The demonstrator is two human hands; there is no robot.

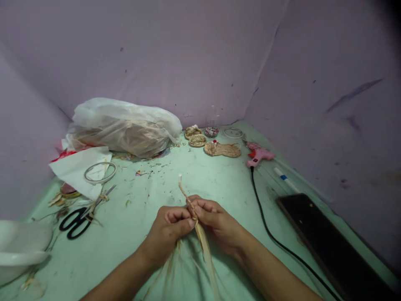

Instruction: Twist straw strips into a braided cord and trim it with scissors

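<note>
A braid of pale dried plant fibre (183, 190) rises between my two hands, its thin twisted end pointing away from me with a whitish tip. My left hand (171, 228) pinches the fibre strands from the left, thumb pressed close to the braid's lower end. From the other side my right hand (213, 217) grips the braid between thumb and fingers. Below both hands a broad loose fibre strip (204, 246) and several thin strands hang toward me. The exact crossing of the strands is partly hidden by the fingers.
Black-handled scissors (86, 215) and a white bowl (23, 246) lie left. A plastic bag (125, 127) stands at the back, near a woven sole (222, 149). On the right are a pink glue gun (259, 154), its black cord, a marker (286, 179) and a dark phone-like slab (332, 242).
</note>
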